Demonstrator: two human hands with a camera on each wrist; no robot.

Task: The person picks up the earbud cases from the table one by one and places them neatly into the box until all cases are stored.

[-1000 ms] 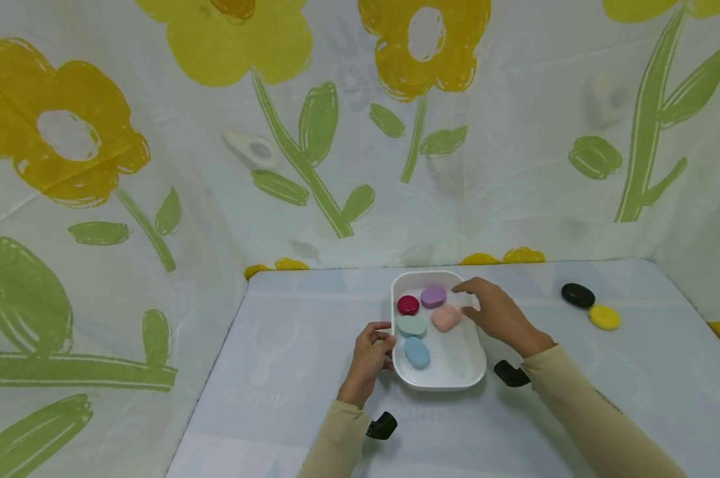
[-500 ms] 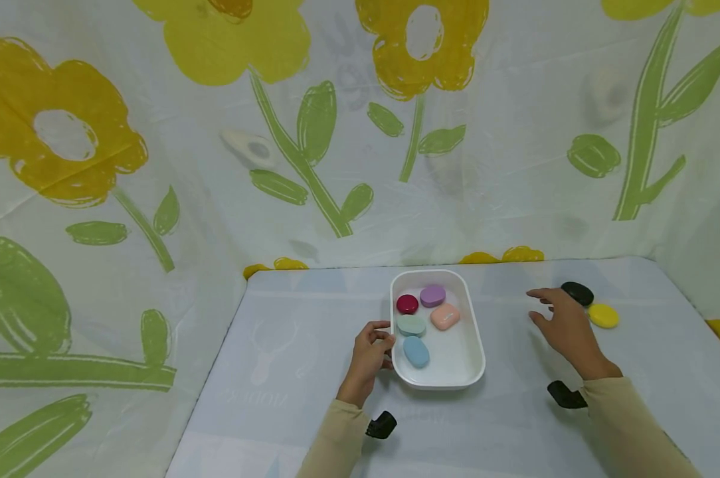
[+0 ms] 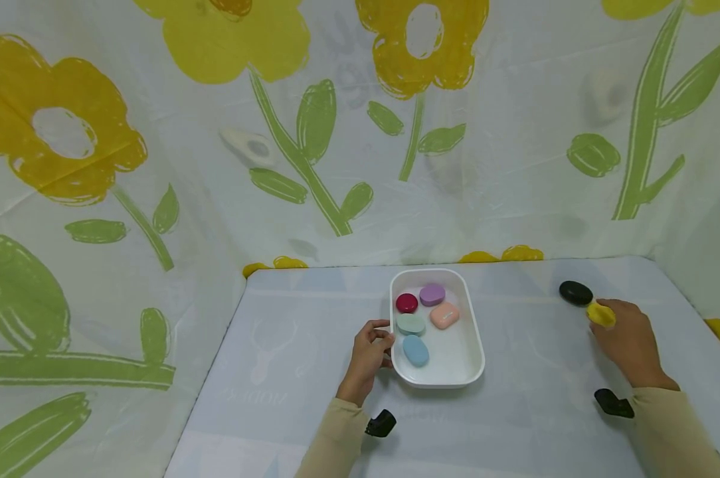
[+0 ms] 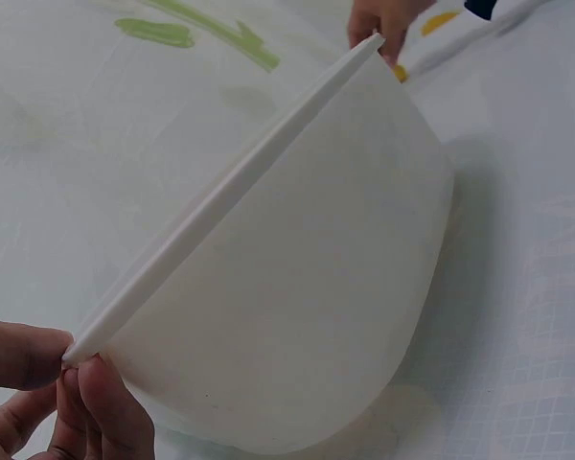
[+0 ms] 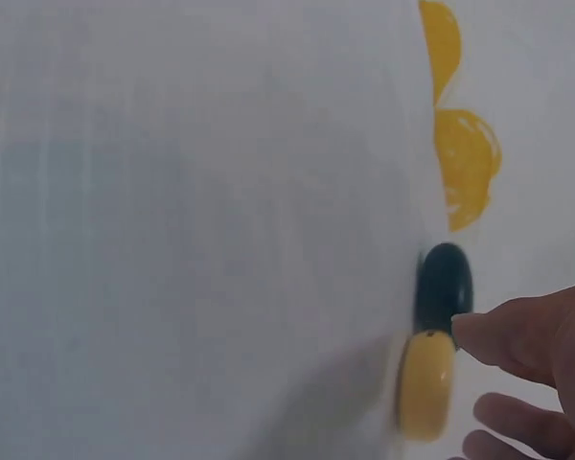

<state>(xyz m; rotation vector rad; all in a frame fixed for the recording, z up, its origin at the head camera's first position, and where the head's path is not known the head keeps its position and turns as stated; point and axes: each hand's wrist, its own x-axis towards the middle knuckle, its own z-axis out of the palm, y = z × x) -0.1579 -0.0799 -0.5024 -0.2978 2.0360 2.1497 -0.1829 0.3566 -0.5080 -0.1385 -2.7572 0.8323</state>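
Observation:
A white plastic tub (image 3: 455, 362) stands on the table, its left rim pinched between the thumb and fingers of my left hand (image 3: 367, 362). The tub holds soap-like pieces: a red disc (image 3: 406, 303), a purple oval (image 3: 432, 294), a pink bar (image 3: 444, 315), a pale green oval (image 3: 410, 324) and a blue oval (image 3: 416, 350). On the right, my right hand (image 3: 630, 342) reaches over a yellow oval piece (image 3: 602, 315), partly covering it. The right wrist view shows thumb and fingers spread beside its top; contact is unclear. A black oval piece (image 3: 576, 293) touches it.
A pale printed table cover (image 3: 288, 358) lies beneath everything. Flower-patterned cloth (image 3: 509, 153) hangs behind and at the sides. Black camera mounts (image 3: 380, 423) stick out from both wrists.
My right hand has moved from the tub's right rim across the table to the yellow piece. The left hand and the pieces in the tub have stayed put.

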